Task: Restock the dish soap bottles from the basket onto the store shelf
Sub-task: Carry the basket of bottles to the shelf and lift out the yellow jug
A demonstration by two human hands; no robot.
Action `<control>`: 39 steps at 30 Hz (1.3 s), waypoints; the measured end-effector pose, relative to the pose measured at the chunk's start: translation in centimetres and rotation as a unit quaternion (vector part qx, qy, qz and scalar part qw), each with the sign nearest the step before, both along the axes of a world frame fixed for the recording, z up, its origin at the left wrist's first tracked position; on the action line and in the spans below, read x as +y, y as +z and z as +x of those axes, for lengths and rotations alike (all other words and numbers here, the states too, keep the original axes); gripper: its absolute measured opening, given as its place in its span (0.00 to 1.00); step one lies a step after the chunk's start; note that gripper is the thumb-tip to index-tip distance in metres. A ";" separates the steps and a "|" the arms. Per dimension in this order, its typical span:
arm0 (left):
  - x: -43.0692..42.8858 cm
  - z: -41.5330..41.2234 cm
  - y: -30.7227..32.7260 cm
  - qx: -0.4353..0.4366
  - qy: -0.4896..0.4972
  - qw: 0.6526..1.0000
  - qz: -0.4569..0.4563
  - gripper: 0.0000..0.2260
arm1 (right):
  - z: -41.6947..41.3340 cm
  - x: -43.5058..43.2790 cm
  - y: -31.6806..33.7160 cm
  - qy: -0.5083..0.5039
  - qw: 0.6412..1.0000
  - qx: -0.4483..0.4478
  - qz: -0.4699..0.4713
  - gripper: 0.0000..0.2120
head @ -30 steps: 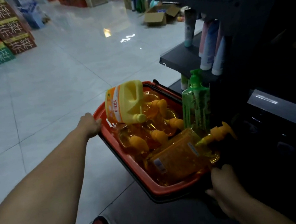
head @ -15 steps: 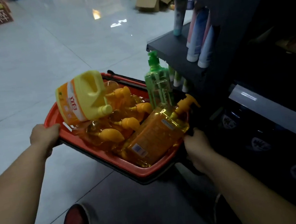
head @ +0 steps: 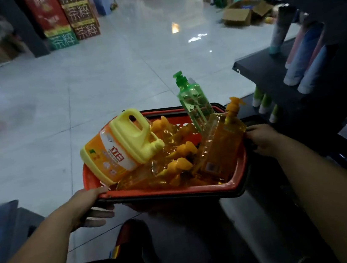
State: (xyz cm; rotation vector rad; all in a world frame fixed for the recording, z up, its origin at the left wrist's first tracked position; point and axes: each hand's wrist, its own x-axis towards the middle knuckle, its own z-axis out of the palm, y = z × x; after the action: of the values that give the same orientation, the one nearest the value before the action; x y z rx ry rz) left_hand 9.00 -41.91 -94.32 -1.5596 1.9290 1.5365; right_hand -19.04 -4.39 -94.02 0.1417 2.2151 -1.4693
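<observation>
Two grips on the basket (head: 171, 192): left hand (head: 87, 205), right hand (head: 262, 139), above glossy floor tiles (head: 116, 72) beside a dark shelf (head: 271, 74). Inside: one yellow jug (head: 123, 146), one green bottle (head: 195, 102), several orange bottles (head: 223, 147).

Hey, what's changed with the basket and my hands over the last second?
The basket has swung round so its long side faces you. Your left hand and right hand keep gripping its rim at opposite ends. The yellow jug and green bottle stayed inside.
</observation>
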 end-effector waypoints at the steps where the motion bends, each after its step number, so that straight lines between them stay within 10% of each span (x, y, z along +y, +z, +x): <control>1: 0.2 0.3 0.1 -0.014 -0.013 1.000 0.000 0.20 | -0.2 0.0 -0.1 0.002 1.000 0.014 0.015 0.08; 7: 0.0 1.3 1.9 -0.120 -0.067 0.990 -0.033 0.25 | 4.0 0.3 3.7 0.112 0.933 0.160 0.301 0.11; 10: -0.1 0.8 2.1 -0.027 -0.026 0.992 -0.122 0.13 | 8.9 0.4 5.4 0.152 0.893 0.138 0.401 0.17; 15: -0.1 -0.2 -1.0 0.013 -0.022 0.980 -0.196 0.32 | 13.4 -0.1 2.3 0.085 0.979 -0.042 0.183 0.21; 19: 2.0 -0.3 0.1 0.018 0.016 0.974 -0.226 0.28 | 12.1 -1.2 0.5 0.059 0.956 0.092 0.271 0.08; 39: 11.6 -0.2 -1.2 0.087 0.216 0.948 -0.218 0.20 | 4.1 0.2 -0.3 0.055 0.937 0.129 0.319 0.21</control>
State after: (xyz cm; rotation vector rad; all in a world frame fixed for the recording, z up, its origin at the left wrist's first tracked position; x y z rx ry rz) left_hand 8.81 -30.35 -95.56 -2.2242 2.2488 1.5070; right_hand -14.93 -4.17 -94.32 0.0317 2.7935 -0.6925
